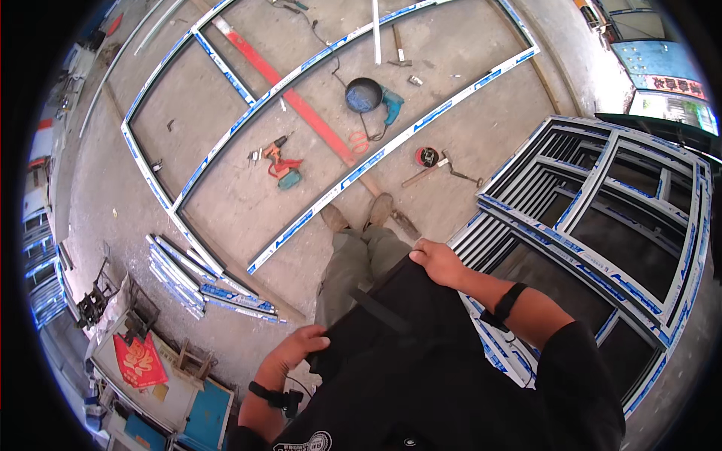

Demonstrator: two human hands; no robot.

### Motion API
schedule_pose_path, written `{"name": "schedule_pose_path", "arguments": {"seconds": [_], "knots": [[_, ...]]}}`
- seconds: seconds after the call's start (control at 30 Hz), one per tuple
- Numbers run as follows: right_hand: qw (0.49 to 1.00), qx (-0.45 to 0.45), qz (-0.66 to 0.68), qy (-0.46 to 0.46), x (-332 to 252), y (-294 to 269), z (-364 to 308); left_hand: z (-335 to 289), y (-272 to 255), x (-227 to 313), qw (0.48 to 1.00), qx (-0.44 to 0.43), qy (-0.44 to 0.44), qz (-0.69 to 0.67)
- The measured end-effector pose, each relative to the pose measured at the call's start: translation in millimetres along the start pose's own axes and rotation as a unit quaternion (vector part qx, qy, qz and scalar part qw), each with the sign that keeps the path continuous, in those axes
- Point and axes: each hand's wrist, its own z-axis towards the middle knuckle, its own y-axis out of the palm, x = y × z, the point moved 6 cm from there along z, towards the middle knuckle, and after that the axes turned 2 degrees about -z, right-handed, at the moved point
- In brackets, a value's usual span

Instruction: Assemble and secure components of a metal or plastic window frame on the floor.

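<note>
My left hand (pixel 302 346) grips one lower corner of the black shirt (pixel 406 353) I am wearing. The opposite corner is pinched in my right hand (pixel 439 261), so the hem stretches between them over my thighs. Each wrist carries a black strap, and a small device sits on the left one. Past my shoes, a large window frame (pixel 361 169) with blue-and-white film lies on the floor. Inside its outline are an orange cordless drill (pixel 281 164), a teal corded drill (pixel 391 105), a dark round pan (pixel 364 95) and a red tape measure (pixel 426 156).
Several finished frames (pixel 594 248) are stacked at my right. Cut profile strips (pixel 203 278) lie in a pile to the left. A workbench (pixel 173 376) with a red paper stands at the lower left. Hammers (pixel 400 54) and red-handled scissors (pixel 359 142) lie on the floor.
</note>
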Motion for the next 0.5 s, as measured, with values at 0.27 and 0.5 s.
{"name": "schedule_pose_path", "arguments": {"seconds": [0.27,0.5], "knots": [[0.949,-0.080,-0.288,-0.103,-13,22,5,27,-48,-12,0.981,0.193,0.025,0.012],[0.940,-0.127,-0.313,-0.044,45,4,-1,-34,7,-27,0.984,-0.013,-0.048,-0.169]]}}
